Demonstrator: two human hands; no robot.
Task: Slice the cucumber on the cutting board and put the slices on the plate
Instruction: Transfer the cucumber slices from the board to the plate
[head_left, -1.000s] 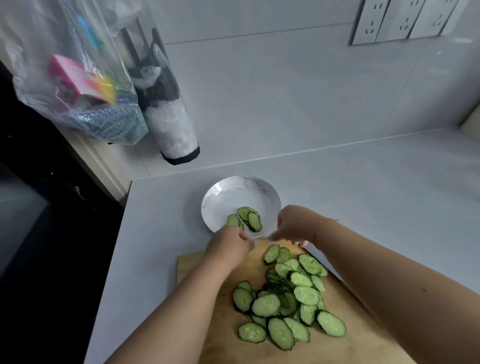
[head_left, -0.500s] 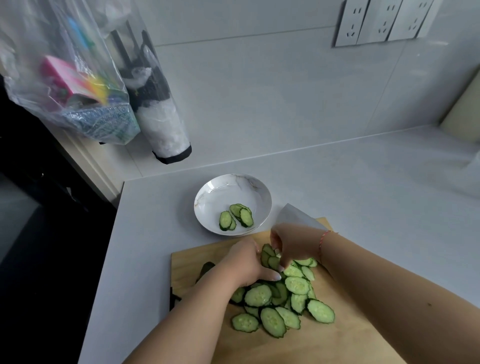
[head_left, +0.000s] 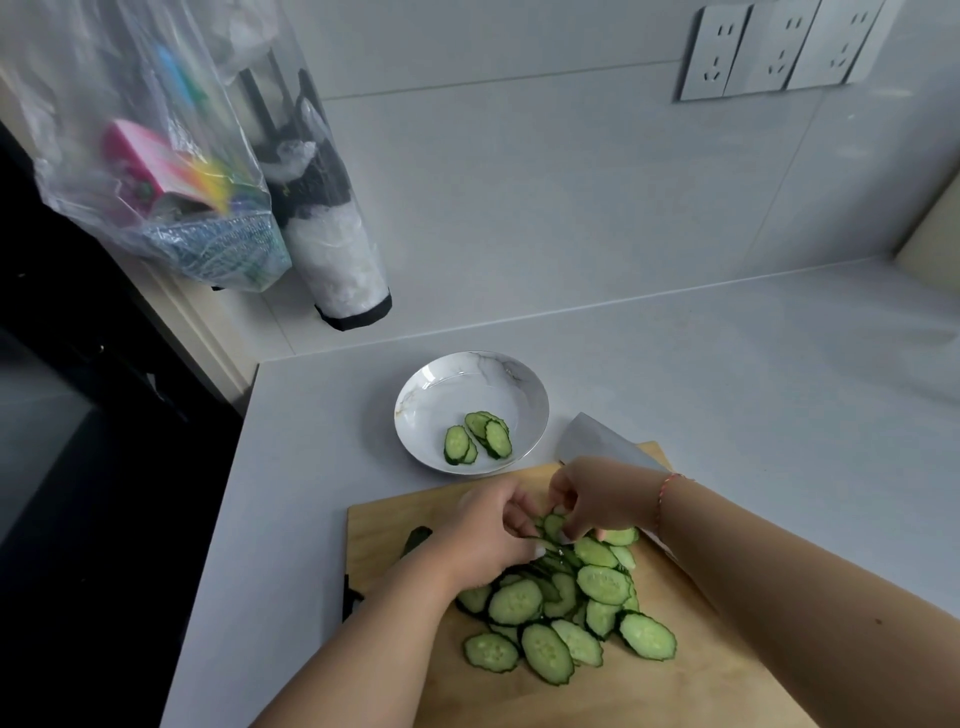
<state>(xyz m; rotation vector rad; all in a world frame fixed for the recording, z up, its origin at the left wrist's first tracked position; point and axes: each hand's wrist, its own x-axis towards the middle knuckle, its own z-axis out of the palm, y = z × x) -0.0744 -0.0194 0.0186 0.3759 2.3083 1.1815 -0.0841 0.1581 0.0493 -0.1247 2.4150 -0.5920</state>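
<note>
A pile of green cucumber slices (head_left: 566, 613) lies on the wooden cutting board (head_left: 675, 686). The white marbled plate (head_left: 447, 395) stands just beyond the board and holds several slices (head_left: 478, 439). My left hand (head_left: 483, 535) and my right hand (head_left: 597, 499) meet over the far end of the pile. Both have their fingers curled round slices there, pinching them. A dark cucumber end piece (head_left: 415, 538) lies on the board left of my left hand.
A knife blade (head_left: 597, 441) lies at the board's far right corner, partly under my right hand. Plastic bags (head_left: 156, 156) hang on the wall at left. The counter drops off at its left edge (head_left: 223, 519). Wall sockets (head_left: 779, 47) sit at the upper right.
Both hands came back from the plate's rim to the pile on the board and took hold of slices at its far end.
</note>
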